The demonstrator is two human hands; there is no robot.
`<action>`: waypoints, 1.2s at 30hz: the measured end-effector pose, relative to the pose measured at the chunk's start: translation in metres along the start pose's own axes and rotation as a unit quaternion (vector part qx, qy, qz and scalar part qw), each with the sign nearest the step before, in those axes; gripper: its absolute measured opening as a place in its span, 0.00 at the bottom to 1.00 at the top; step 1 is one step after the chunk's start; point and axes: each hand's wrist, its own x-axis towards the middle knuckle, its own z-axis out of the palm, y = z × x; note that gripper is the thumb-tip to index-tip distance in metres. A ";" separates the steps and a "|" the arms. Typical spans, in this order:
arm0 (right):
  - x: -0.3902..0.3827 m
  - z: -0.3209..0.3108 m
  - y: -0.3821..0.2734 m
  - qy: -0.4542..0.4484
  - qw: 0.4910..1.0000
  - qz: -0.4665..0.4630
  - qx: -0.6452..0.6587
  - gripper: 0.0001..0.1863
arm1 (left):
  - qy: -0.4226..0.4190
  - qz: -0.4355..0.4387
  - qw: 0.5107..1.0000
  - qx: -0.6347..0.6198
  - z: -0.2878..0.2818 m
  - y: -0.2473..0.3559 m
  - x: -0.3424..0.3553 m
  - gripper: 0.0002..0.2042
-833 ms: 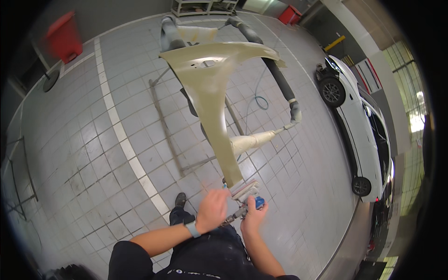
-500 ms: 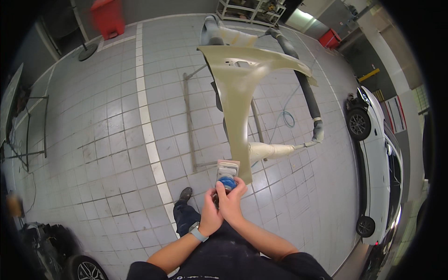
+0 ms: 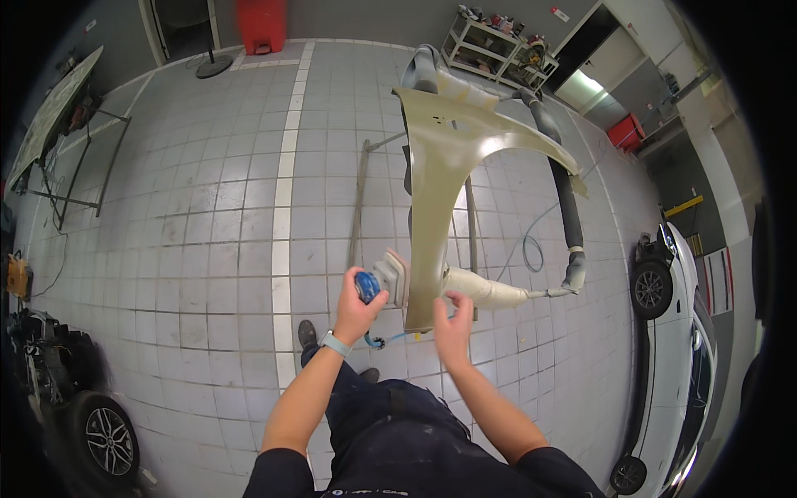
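Observation:
My left hand (image 3: pixel 357 309), with a pale watch strap at its wrist, is closed round the blue top of a power sander (image 3: pixel 383 278). The sander is tilted, its flat pad facing the left edge of an olive-coloured car fender (image 3: pixel 430 220); whether the pad touches the fender I cannot tell. Beside the lower right edge of the fender is my right hand (image 3: pixel 452 332), fingers partly spread and holding nothing visible. A teal hose (image 3: pixel 375 340) shows below the sander.
The fender hangs on a padded stand (image 3: pixel 559 183). A coiled hose (image 3: pixel 532 253) lies on the tiled floor behind it. To the right is a white car (image 3: pixel 668 349), to the lower left a wheel (image 3: pixel 110 436). A shelf cart (image 3: pixel 490 51) and a red bin (image 3: pixel 261 26) stand at the back.
My hands were together on the sander; now they are apart. The left has carried the sander up and left, turning its pad toward the fender. My right hand has let go and moved right.

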 end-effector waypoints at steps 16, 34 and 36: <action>0.032 0.006 0.066 -0.075 0.956 0.274 0.070 0.15 | -0.186 0.170 0.942 0.223 -0.005 0.015 0.073 0.32; 0.026 0.013 0.036 -0.015 0.898 0.409 0.163 0.12 | -0.078 0.130 0.982 0.112 0.005 0.109 0.536 0.29; 0.029 0.012 0.037 -0.017 0.895 0.415 0.159 0.11 | -0.059 0.118 0.981 0.144 0.003 0.110 0.572 0.28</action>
